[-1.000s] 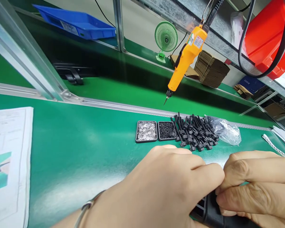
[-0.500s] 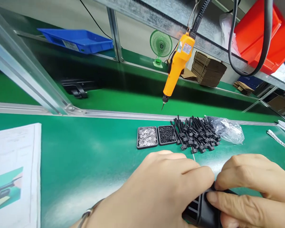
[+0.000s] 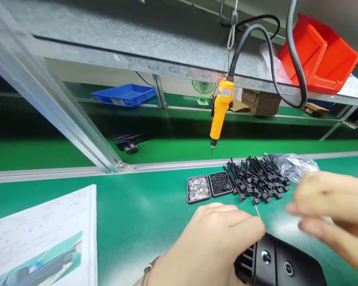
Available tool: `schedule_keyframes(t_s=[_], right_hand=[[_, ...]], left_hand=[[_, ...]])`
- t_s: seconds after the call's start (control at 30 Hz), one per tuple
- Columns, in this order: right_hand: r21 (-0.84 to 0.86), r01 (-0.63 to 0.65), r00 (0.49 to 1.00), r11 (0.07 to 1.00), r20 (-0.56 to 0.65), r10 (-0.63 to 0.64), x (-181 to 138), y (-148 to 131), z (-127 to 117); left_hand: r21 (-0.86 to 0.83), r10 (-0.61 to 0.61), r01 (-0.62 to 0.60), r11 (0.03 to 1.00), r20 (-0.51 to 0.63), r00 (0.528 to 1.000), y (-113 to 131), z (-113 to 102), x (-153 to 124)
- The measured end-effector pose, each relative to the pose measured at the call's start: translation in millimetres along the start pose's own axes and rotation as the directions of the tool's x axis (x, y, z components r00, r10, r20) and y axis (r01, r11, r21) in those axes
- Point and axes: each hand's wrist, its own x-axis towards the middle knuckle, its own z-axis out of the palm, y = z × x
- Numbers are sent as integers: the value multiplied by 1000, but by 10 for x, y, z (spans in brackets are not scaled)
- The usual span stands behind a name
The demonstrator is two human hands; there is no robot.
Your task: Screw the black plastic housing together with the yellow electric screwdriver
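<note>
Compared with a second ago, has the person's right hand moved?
Yes. The right hand has lifted off the black part and drawn away to the right, while the left hand lies on that part.

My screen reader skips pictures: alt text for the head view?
The left hand rests on a black housing on a green bench; the blurred right hand hovers over its right end, holding nothing visible. Behind: a tray of washers, a tray of screws, a pile of black parts, and a hanging orange screwdriver.

Bright, even overhead light glares off the green mat [image 3: 131, 222]; the right hand [image 3: 331, 206] is motion-blurred.
</note>
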Motion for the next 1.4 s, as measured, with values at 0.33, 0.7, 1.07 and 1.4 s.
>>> schedule_keyframes(t_s=[0.33,0.7,1.07,1.4], right_hand=[[390,-497,737,775,-281,614,1358,988,526],[866,-259,843,429,-14,538,1684,1238,977],[959,-184,974,213,149,174,863,737,530],[957,-180,978,228,149,147,597,475,413]], left_hand=[[140,170,-166,976,-16,985,-346,261,29],[123,264,-252,960,-95,960,-439,345,41],[21,143,-142,990,-23,990,-149,112,16],[26,108,-108,994,-9,994,3,-37,20]])
